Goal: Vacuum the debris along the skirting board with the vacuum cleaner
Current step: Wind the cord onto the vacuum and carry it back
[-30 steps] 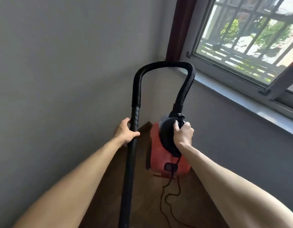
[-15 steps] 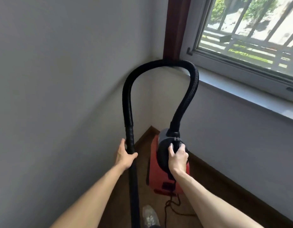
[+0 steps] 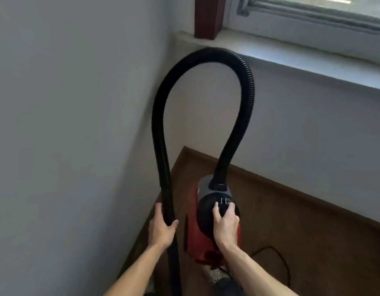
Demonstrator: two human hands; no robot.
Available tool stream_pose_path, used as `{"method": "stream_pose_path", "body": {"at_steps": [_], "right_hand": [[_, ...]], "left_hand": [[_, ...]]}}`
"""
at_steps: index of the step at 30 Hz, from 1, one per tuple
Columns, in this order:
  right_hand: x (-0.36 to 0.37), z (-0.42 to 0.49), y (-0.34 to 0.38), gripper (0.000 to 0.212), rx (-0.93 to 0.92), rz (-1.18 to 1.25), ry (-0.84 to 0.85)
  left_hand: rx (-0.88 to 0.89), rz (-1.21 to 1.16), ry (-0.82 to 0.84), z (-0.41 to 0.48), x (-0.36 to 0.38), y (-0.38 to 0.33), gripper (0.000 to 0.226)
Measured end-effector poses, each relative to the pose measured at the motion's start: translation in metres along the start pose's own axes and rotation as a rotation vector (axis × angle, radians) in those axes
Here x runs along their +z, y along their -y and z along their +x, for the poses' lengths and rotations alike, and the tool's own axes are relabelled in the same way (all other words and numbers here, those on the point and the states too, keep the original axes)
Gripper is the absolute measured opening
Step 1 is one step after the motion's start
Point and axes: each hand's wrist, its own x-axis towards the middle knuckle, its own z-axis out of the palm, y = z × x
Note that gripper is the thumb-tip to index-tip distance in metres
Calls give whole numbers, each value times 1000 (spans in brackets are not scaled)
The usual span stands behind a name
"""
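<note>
Step in hand: positioning. Our left grip (image 3: 161, 229) held the black ribbed plastic hose (image 3: 206, 53) at its lower end. Our right grip (image 3: 226, 223) clasped the red canister vacuum cleaner (image 3: 192, 242) by its top, near the floor's corner beside the brown wooden skirting board (image 3: 291, 195). Next move, in our judgement: bring the nozzle to the skirting.

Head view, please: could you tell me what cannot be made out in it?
All in the head view:
- Nozzle: the wand runs off the bottom edge.
- Whether debris lies along the skirting board: too small or blurred to tell.
- Top control of the vacuum cleaner: covered by the right hand.
- End of the power cord: passes behind the right forearm.
</note>
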Motion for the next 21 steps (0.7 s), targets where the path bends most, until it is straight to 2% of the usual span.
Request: {"method": "stream_pose_path", "body": {"at_steps": [9, 17, 21], "right_hand": [[88, -13, -70, 23, 168, 52, -195], [160, 17, -162, 24, 263, 52, -204], [190, 35, -198, 25, 215, 44, -167]], "left_hand": [[35, 160, 182, 44, 11, 108, 83], [179, 271, 212, 144, 59, 163, 58], [219, 287, 205, 184, 86, 187, 62]]}}
